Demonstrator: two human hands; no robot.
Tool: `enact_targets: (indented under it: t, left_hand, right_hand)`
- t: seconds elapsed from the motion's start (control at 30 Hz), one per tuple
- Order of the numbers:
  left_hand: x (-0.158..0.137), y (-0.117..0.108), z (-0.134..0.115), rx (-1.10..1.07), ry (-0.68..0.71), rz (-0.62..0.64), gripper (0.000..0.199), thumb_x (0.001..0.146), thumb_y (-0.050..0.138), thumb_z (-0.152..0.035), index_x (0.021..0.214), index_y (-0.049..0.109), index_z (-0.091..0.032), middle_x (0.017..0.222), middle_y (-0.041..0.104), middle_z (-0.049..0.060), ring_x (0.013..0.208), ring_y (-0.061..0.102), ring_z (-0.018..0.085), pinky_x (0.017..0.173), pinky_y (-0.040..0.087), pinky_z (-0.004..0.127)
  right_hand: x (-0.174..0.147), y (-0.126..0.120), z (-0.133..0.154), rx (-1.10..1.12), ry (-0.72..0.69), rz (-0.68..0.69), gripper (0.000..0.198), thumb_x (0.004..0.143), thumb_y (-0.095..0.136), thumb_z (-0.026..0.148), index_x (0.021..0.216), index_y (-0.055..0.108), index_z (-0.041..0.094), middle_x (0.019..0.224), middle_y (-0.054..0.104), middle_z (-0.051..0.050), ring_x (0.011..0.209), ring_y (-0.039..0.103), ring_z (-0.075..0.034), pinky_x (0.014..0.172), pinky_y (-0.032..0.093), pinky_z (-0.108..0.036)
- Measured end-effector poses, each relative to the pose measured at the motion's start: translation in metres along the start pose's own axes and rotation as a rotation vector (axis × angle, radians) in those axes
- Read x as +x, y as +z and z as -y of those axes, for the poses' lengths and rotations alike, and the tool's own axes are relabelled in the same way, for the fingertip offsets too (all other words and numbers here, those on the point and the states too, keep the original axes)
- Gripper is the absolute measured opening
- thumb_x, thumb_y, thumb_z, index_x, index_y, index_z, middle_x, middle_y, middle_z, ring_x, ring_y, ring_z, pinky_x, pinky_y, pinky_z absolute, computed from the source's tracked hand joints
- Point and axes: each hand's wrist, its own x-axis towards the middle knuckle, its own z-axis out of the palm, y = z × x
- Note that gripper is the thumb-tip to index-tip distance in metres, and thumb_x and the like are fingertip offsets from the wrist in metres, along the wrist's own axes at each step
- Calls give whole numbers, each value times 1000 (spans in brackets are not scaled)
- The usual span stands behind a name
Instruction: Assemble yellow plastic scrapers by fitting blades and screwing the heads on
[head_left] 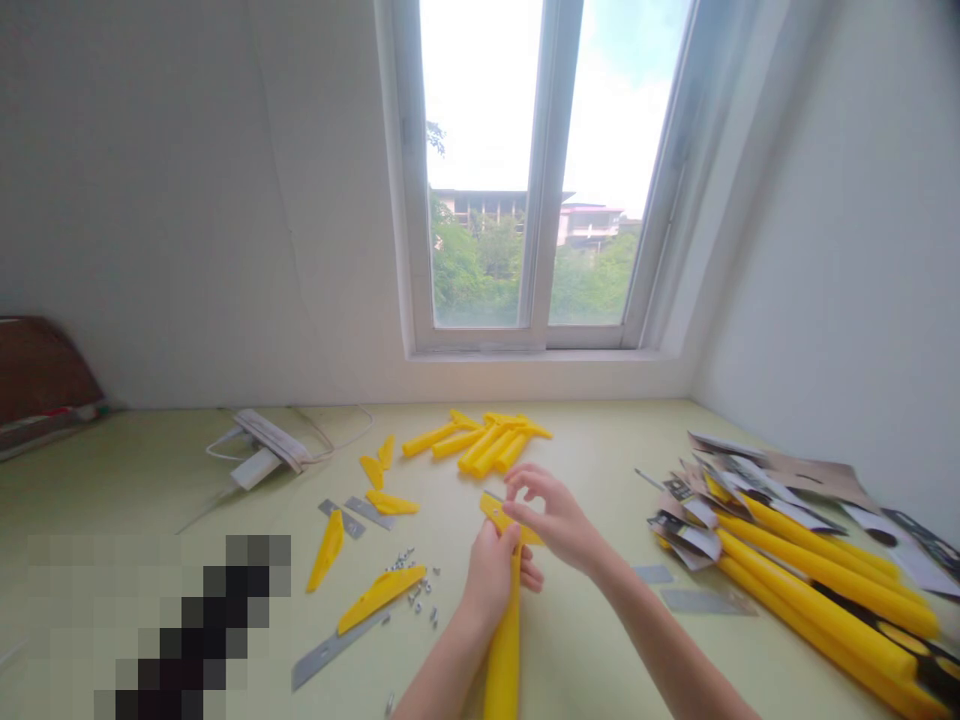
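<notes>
The yellow tool [503, 655] is nearest, its shaft running up from the bottom edge over the worktop [585, 650]. The left hand [491, 572] grips it just below the head [493, 512], seemingly to steady that end for the right hand [556, 517], whose fingers curve loosely apart beside it; whether they touch anything small, I cannot tell. Screws [418, 607] lie scattered leftward, probably for easy reach. The shaft looks smooth and round, the head flared, with one small pale spot.
</notes>
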Motion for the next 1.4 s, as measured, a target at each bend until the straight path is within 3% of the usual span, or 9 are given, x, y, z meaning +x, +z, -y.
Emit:
enact_targets:
  t: [0.1, 0.27, 0.6, 0.83, 1.03, 1.4]
  left_hand:
    - [-4, -2, -2, -33, 44, -9, 26, 75, 42, -36, 86, 38, -13, 55, 49, -5, 39, 53, 10, 38, 43, 22]
    - [-6, 2, -5, -53, 101, -14, 25, 76, 44, -37, 84, 39, -13, 56, 49, -5, 39, 54, 10, 37, 43, 22]
    - [-8, 2, -3, -40, 80, -38, 26, 75, 47, -36, 84, 40, -13, 56, 50, -4, 39, 54, 10, 37, 43, 21]
    - [-10, 3, -7, -16, 107, -35, 28, 74, 48, -39, 83, 42, -13, 57, 50, -4, 37, 53, 10, 37, 43, 22]
    - [-10, 4, -9, 1, 131, 3, 29, 74, 48, -39, 85, 42, -13, 55, 53, -3, 37, 51, 10, 35, 41, 21]
    - [-12, 2, -12, 58, 134, -9, 31, 73, 49, -42, 82, 44, -13, 58, 54, -2, 36, 49, 8, 33, 35, 19]
  right_hand:
    - [-7, -15, -26, 57, 100, 31, 8, 66, 62, 24, 64, 61, 16, 94, 56, -6, 90, 52, -20, 71, 42, -28]
    - [-16, -10, -45, 319, 207, 12, 13, 63, 65, 27, 62, 62, 15, 81, 60, -5, 76, 56, -18, 65, 45, -27]
    - [-23, 0, -45, 282, 293, -86, 11, 64, 62, 25, 64, 63, 14, 64, 62, -2, 62, 56, -15, 59, 43, -25]
    - [-26, 5, -38, 616, 442, -114, 20, 59, 66, 25, 74, 56, 17, 60, 58, 3, 55, 53, -11, 51, 38, -22]
    - [-29, 5, -37, 786, 523, 55, 19, 67, 60, 30, 75, 59, 13, 66, 60, -1, 57, 55, -10, 53, 38, -22]
    - [-29, 2, -31, 696, 503, 6, 19, 62, 63, 29, 67, 62, 11, 56, 60, -1, 51, 50, -9, 50, 34, -20]
